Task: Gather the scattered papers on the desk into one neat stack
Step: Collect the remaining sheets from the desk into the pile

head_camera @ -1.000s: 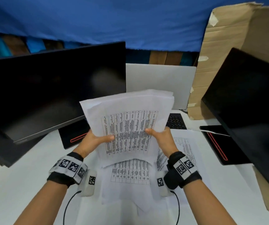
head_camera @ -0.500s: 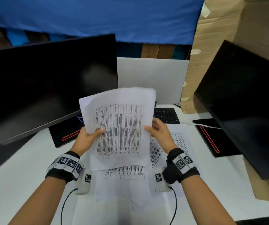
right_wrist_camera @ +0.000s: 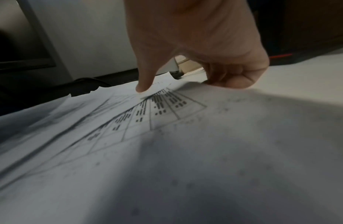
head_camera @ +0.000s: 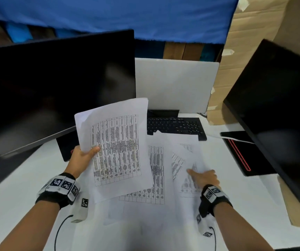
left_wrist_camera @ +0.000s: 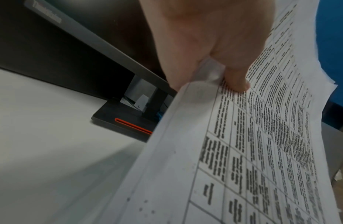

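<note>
My left hand (head_camera: 89,153) holds a stack of printed table sheets (head_camera: 116,147) up off the desk, tilted to the right. The left wrist view shows the thumb (left_wrist_camera: 235,81) on top of that stack (left_wrist_camera: 262,151) and the fingers beneath it. Several loose sheets (head_camera: 156,178) lie overlapping on the white desk (head_camera: 19,187) under and to the right of the stack. My right hand (head_camera: 202,175) is down on the rightmost sheet (head_camera: 187,160). In the right wrist view its thumb (right_wrist_camera: 141,89) presses on this sheet (right_wrist_camera: 166,136) and the curled fingers (right_wrist_camera: 234,80) sit at its lifted edge.
A dark monitor (head_camera: 55,91) with a black base (head_camera: 67,145) stands at the left, and another monitor (head_camera: 276,115) with a base (head_camera: 239,153) at the right. A black keyboard (head_camera: 174,125) and a white panel (head_camera: 174,84) lie behind the papers. Cardboard (head_camera: 245,42) rises at back right.
My right hand has let go of the lifted stack and dropped down and right onto a loose sheet. The left hand now holds the stack alone, tilted.
</note>
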`<state>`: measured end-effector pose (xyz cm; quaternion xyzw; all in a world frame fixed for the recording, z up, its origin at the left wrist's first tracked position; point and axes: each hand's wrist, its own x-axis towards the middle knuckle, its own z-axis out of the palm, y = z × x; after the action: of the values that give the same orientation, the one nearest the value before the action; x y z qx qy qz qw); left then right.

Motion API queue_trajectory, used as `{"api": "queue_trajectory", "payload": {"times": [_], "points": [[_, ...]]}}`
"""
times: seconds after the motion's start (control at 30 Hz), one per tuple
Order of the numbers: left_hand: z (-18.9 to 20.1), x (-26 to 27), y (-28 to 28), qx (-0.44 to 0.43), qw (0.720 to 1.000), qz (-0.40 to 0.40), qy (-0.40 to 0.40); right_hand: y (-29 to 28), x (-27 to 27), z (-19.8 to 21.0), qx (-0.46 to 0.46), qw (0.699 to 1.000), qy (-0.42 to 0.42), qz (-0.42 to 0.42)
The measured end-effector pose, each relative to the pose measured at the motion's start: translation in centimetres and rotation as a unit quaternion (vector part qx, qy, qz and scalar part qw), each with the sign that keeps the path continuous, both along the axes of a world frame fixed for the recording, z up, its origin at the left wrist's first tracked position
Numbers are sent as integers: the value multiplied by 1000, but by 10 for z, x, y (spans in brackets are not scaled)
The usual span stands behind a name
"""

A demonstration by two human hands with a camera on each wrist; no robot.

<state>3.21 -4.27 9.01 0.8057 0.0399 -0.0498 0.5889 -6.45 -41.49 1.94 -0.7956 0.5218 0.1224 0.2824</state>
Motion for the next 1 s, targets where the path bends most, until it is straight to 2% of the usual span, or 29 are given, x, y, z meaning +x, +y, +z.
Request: {"api": "queue_trajectory", "payload": {"times": [0.13, 0.2, 0.53, 0.67, 0.8, 1.0], "points": [[0, -3, -5, -9, 1000, 2, 6, 26, 17, -2, -26, 998, 45, 39], [-1, -4, -4, -7, 1000, 4, 6, 30, 25, 0, -10, 998, 50, 44], [-3, -3, -3, -19, 1000, 3, 17, 9, 30, 0, 158, 985, -48, 48], [-4, -2, -4, -25, 999, 2, 20, 3, 28, -8, 181, 976, -103, 69], [-4, -2, -4, -30, 999, 4, 15, 3, 20, 3, 155, 970, -155, 104], [-1, -3, -2, -43, 999, 16, 11, -4, 3, 42, 1, 961, -210, 180]]}}
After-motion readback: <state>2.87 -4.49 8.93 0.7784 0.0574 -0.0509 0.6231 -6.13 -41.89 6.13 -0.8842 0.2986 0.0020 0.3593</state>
